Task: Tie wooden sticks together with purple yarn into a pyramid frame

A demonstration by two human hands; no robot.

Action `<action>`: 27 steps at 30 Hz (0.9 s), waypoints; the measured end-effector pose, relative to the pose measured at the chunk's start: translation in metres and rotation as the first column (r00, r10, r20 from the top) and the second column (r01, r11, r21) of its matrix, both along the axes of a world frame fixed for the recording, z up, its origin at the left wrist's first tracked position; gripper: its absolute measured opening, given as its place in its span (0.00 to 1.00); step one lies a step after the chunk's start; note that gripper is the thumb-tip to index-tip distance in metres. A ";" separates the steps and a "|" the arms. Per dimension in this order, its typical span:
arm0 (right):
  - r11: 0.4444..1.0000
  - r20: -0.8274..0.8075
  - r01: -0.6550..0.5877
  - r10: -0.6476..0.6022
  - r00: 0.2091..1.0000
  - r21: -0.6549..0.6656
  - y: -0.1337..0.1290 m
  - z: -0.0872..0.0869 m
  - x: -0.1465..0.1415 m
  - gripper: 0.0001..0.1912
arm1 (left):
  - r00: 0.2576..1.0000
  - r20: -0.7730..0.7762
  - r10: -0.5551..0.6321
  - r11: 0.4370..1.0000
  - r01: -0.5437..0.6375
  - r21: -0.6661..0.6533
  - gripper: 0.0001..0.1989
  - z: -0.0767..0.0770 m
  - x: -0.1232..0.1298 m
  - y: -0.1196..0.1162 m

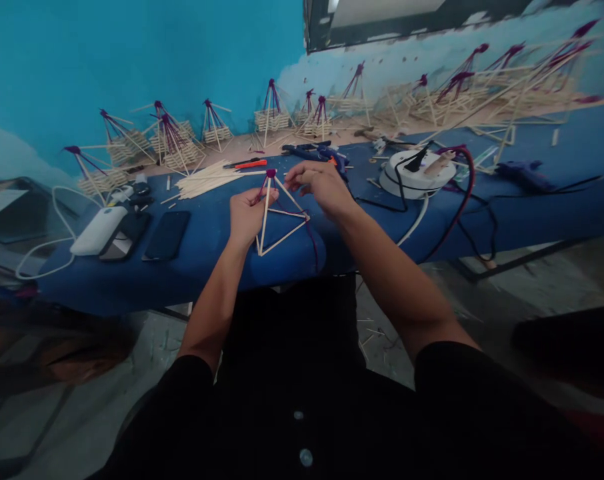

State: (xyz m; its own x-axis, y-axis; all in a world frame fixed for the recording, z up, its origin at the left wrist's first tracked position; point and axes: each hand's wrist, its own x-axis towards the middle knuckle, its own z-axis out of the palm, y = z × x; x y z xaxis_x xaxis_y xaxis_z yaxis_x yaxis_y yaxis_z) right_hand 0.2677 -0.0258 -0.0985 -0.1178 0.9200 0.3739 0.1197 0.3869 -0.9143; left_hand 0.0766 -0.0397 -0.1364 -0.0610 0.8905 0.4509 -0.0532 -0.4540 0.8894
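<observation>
My left hand point(249, 217) is closed around a pyramid-shaped frame of thin wooden sticks point(285, 241), gripping it near the upper left side. Purple yarn point(271, 173) is wound round the frame's peak. A loose strand of yarn point(312, 243) hangs from its right corner over the table's front. Just right of the peak is my right hand point(322, 187), its fingers loosely bent and apart, with nothing visible between them. The fingertips are close to the frame's right stick; whether they touch it I cannot tell.
Loose sticks point(207, 181) and an orange-and-black cutter point(251, 164) lie behind the frame on the blue-covered table point(212, 257). A phone point(167, 235) is at left, a white round cable reel point(417, 177) with cords at right. Several stick structures with purple tops point(272, 110) line the wall.
</observation>
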 end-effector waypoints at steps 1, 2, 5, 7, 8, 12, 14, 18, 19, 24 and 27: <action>0.993 0.002 -0.079 0.080 0.997 -0.092 0.008 0.002 -0.001 0.07 | 1.000 -0.009 -0.004 1.000 0.004 0.011 0.16 0.001 0.000 0.000; 0.975 0.004 -0.144 0.147 0.989 -0.172 0.015 0.003 -0.003 0.06 | 1.000 -0.015 -0.011 1.000 0.012 0.022 0.16 0.001 0.001 -0.001; 0.903 -0.014 -0.285 0.297 0.955 -0.322 0.029 0.001 -0.008 0.14 | 0.998 -0.028 -0.057 0.997 0.059 0.049 0.17 0.003 0.001 -0.003; 0.872 -0.029 -0.354 0.366 0.930 -0.338 0.036 -0.003 -0.010 0.18 | 0.995 -0.031 -0.093 0.994 0.095 0.057 0.18 0.004 0.001 -0.004; 0.867 -0.022 -0.369 0.384 0.923 -0.334 0.040 -0.005 -0.010 0.19 | 0.994 -0.032 -0.100 0.993 0.102 0.056 0.19 0.004 0.001 -0.005; 0.913 0.030 -0.294 0.315 0.949 -0.283 0.052 -0.009 -0.006 0.16 | 0.998 -0.050 -0.025 0.999 0.027 0.032 0.19 0.002 -0.002 -0.006; 0.941 0.035 -0.234 0.250 0.968 -0.243 0.054 -0.005 -0.003 0.11 | 0.998 -0.060 0.025 0.999 -0.023 0.032 0.17 -0.001 -0.003 -0.006; 0.964 0.073 -0.132 0.152 0.986 -0.230 0.046 0.013 0.001 0.07 | 1.000 0.015 -0.017 0.999 0.017 -0.032 0.23 -0.003 -0.005 -0.011; 0.965 0.071 -0.113 0.133 0.988 -0.239 0.043 0.017 0.001 0.08 | 0.997 0.046 -0.056 0.996 0.059 -0.068 0.26 -0.002 -0.005 -0.013; 0.960 0.040 -0.048 0.062 0.997 -0.278 0.040 0.028 0.002 0.12 | 0.975 0.082 -0.208 0.973 0.215 -0.083 0.34 0.001 -0.005 -0.020; 0.961 0.045 0.024 -0.012 0.999 -0.276 0.045 0.032 0.007 0.11 | 0.968 0.063 -0.245 0.967 0.248 -0.056 0.36 0.001 -0.006 -0.020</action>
State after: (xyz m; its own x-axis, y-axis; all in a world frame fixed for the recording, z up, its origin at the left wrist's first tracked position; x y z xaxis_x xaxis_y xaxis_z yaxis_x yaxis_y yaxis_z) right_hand 0.2747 0.0189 -0.0661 -0.1106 0.9889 0.0994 0.1654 0.1170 -0.9793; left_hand 0.0711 -0.0596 -0.1357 0.1404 0.9074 0.3960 -0.2064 -0.3643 0.9081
